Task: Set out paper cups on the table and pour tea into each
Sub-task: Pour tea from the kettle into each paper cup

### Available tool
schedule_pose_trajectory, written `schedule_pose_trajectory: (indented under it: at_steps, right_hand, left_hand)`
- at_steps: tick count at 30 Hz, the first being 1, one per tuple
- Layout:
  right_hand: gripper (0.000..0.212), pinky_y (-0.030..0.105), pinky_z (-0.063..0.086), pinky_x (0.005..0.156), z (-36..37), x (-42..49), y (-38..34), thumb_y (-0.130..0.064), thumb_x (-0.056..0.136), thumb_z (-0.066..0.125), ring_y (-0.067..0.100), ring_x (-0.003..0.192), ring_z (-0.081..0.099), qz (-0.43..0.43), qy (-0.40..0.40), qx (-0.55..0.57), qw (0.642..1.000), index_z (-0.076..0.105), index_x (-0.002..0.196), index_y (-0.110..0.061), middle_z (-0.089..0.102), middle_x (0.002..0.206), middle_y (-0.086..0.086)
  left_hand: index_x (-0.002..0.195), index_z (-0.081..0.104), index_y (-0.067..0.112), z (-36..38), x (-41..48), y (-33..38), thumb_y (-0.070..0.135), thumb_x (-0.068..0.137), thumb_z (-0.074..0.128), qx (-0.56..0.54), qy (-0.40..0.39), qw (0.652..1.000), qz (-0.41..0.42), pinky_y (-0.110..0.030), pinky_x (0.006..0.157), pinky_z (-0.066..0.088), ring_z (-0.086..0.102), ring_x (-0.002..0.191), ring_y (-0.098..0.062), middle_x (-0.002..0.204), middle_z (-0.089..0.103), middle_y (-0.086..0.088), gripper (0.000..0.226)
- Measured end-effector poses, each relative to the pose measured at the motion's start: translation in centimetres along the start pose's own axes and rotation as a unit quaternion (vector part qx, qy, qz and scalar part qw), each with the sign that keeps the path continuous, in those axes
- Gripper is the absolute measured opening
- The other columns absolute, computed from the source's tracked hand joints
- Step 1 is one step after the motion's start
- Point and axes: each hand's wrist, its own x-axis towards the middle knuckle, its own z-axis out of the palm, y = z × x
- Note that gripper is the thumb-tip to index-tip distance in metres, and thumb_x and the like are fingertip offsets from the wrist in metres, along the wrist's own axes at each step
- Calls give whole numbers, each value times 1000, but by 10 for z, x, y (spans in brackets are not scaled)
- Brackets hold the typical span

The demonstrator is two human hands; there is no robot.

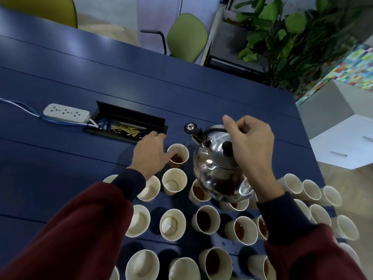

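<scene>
A shiny steel kettle (214, 158) hangs above the cups, tilted with its spout toward the far left. My right hand (250, 146) grips its black handle from above. Just left of the spout stands a paper cup (178, 154) with brown tea in it, and my left hand (149, 154) holds that cup by its left side. Several more paper cups stand in rows on the blue table (181, 93). An empty cup (174, 181) sits right behind the held one. A filled cup (205, 219) is among those on the right that hold dark tea.
A white power strip (66, 112) with blue cables lies at the left. Beside it is an open black cable box (129, 124) set into the tabletop. A small round black cap (189, 127) lies near the spout. Green chairs (186, 36) and plants (292, 37) stand beyond the table's far edge.
</scene>
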Motion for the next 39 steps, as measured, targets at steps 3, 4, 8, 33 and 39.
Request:
schedule_pose_trajectory:
  at_steps: [3, 4, 8, 33, 39]
  right_hand:
    - [50, 35, 44, 63, -6, -13, -4, -48, 95, 60, 11, 55, 43, 46, 0, 117, 992, 45, 60, -16, 45, 54, -4]
    - [49, 37, 45, 65, -6, -18, -7, -51, 95, 59, 13, 58, 44, 61, -3, 148, 987, 46, 62, -17, 45, 56, -3]
    - [50, 49, 56, 84, -9, -48, -27, -62, 91, 54, 19, 73, 65, 89, -26, 216, 972, 60, 74, -15, 65, 70, -3]
    - [32, 32, 48, 87, 13, -93, 22, -37, 89, 70, 21, 105, 64, -63, -304, -119, 943, 68, 115, -17, 71, 109, 1]
    - [67, 44, 44, 100, 64, -101, 58, -52, 79, 76, 27, 125, 49, -105, -305, -262, 910, 53, 132, -19, 54, 130, 5]
  left_hand:
    - [112, 70, 14, -33, -10, 13, 51, 85, 71, -94, 65, 993, -2, -38, 82, 54, 65, 91, -20, 103, 67, 0, 46]
    - [104, 71, 16, -44, -14, 21, 48, 86, 71, -114, 81, 990, 5, -37, 80, 55, 65, 84, -16, 95, 69, 3, 38]
    - [78, 74, 20, -91, -50, 68, 49, 90, 66, -217, 50, 973, 55, -13, 61, 44, 58, 59, 2, 62, 65, 13, 32]
    - [73, 69, 12, -166, -131, 38, 34, 101, 55, -363, 86, 923, -98, -26, 55, 34, 42, 49, -5, 55, 46, 8, 38]
    - [70, 73, 12, -184, -108, 13, 36, 94, 64, -272, 51, 960, -33, -31, 66, 41, 52, 63, -15, 71, 65, -15, 35]
